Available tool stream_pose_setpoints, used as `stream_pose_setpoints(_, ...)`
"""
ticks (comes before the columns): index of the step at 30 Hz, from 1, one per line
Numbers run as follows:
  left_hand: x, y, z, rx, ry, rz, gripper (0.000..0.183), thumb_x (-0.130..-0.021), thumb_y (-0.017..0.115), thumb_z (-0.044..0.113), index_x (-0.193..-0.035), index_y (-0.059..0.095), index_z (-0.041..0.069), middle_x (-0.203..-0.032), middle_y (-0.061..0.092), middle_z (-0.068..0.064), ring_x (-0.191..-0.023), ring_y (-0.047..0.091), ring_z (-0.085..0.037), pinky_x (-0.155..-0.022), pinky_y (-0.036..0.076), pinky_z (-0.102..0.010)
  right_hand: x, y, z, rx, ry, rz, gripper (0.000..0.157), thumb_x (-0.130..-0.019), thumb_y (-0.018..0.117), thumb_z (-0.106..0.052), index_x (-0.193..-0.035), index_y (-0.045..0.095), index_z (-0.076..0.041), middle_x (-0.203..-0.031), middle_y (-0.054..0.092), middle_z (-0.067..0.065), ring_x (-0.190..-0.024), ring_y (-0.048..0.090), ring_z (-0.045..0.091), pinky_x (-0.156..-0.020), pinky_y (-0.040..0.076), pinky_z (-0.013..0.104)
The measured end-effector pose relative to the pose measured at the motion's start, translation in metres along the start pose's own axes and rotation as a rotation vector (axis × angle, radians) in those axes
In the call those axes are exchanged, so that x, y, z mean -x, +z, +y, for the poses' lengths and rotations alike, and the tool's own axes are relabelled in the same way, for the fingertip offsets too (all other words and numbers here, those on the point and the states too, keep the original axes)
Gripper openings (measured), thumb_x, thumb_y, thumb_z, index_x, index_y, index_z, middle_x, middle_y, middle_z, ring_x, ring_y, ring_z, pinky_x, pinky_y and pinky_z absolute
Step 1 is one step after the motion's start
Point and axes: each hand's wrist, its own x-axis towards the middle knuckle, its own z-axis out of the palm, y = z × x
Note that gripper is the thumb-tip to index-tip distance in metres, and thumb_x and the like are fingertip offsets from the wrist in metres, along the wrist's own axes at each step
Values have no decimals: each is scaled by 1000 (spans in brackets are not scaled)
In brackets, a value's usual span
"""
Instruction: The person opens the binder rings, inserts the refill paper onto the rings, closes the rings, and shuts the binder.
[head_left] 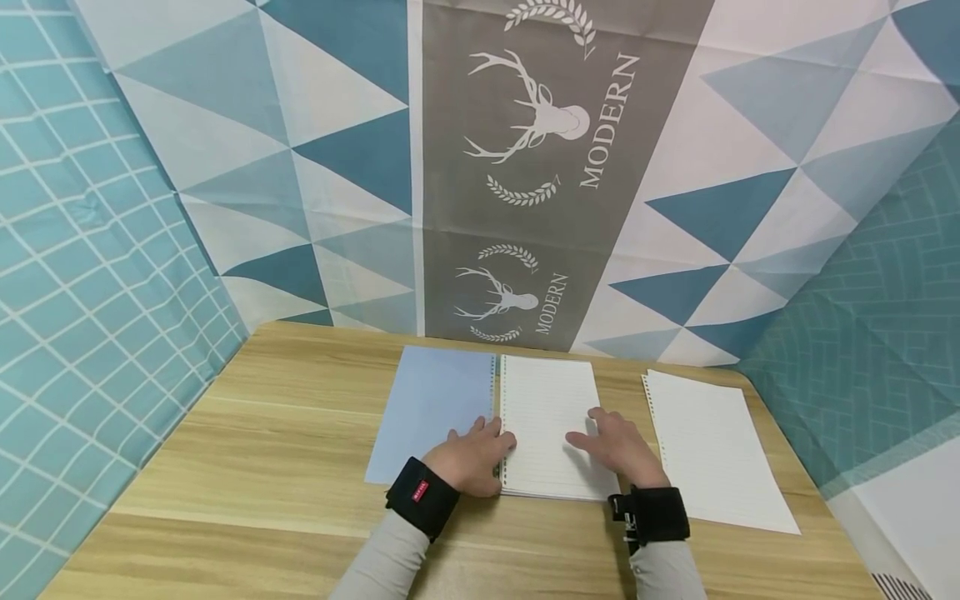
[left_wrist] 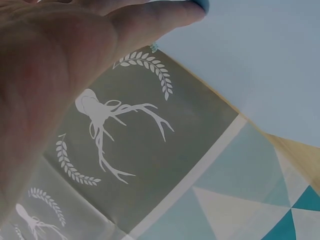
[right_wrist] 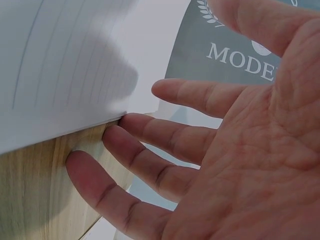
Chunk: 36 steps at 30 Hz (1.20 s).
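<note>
A loose-leaf notebook lies spread out, its pale blue cover (head_left: 442, 392) on the left and a stack of white ruled pages (head_left: 551, 417) on the right. Along the punched holes between them, my left hand (head_left: 471, 460) rests with its fingers spread over the binding edge. In the left wrist view that hand (left_wrist: 55, 65) hides the binding under it. My right hand (head_left: 622, 450) reaches over the right side of the stack, thumb and fingers spread apart. Seen from the right wrist, the fingers are extended, with fingertips (right_wrist: 134, 120) right at the edge of the ruled paper (right_wrist: 75, 65).
To the right lie loose punched white sheets (head_left: 720, 450), slightly askew, near my right forearm. All of it is on a wood-grain table (head_left: 292, 467). A patterned cloth wall (head_left: 487, 167) stands behind the table's far edge.
</note>
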Motion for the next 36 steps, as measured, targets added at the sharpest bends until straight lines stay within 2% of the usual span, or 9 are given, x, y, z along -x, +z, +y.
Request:
stream_pose_setpoints(6,0,1,1,9,-10,14,43,-86,75,23,-125,60,15,-145,51,-12,-147,39,-42,-107,37,-73,1,1,-1,5,4,-2,71,-97,64,-41,-146,46,7,-146,48,35,-135,48,51,-107,43,62)
stream_pose_setpoints(12,0,2,3,-23,-21,22,46,-84,79,22,-125,59,16,-146,51,-13,-146,40,-41,-105,40,-72,2,0,-3,19,9,-2,70,-97,64,-41,-146,47,6,-145,50,34,-133,49,51,-106,44,62)
stream_pose_setpoints(22,-1,6,8,-48,-38,47,48,-83,76,14,-127,57,13,-154,46,-18,-146,41,-43,-105,41,-71,3,0,-4,16,7,5,69,-96,65,-41,-144,48,6,-143,51,34,-132,49,51,-105,44,62)
stream_pose_setpoints(29,1,3,6,-52,-15,39,45,-83,77,18,-124,58,14,-140,54,-15,-141,46,-41,-103,43,-69,4,0,-4,0,16,-6,70,-98,63,-42,-147,46,6,-146,48,34,-135,46,51,-107,42,63)
stream_pose_setpoints(31,1,2,6,-49,-9,42,47,-85,77,23,-127,57,15,-139,55,-14,-141,46,-41,-104,44,-68,4,-1,-4,-21,17,-7,71,-98,62,-43,-148,44,5,-150,45,34,-139,42,51,-110,39,64)
stream_pose_setpoints(34,0,0,8,-19,-1,71,56,-91,72,34,-141,53,15,-150,51,-15,-147,41,-40,-110,40,-67,4,-3,-6,-54,1,10,74,-99,60,-45,-150,41,4,-154,40,33,-144,36,52,-113,35,66)
stream_pose_setpoints(36,-1,-1,10,-18,12,108,61,-97,65,41,-149,48,16,-160,42,-17,-151,34,-40,-113,37,-65,4,-4,-7,-58,-21,28,76,-100,58,-48,-152,39,3,-156,38,33,-146,33,52,-114,33,67)
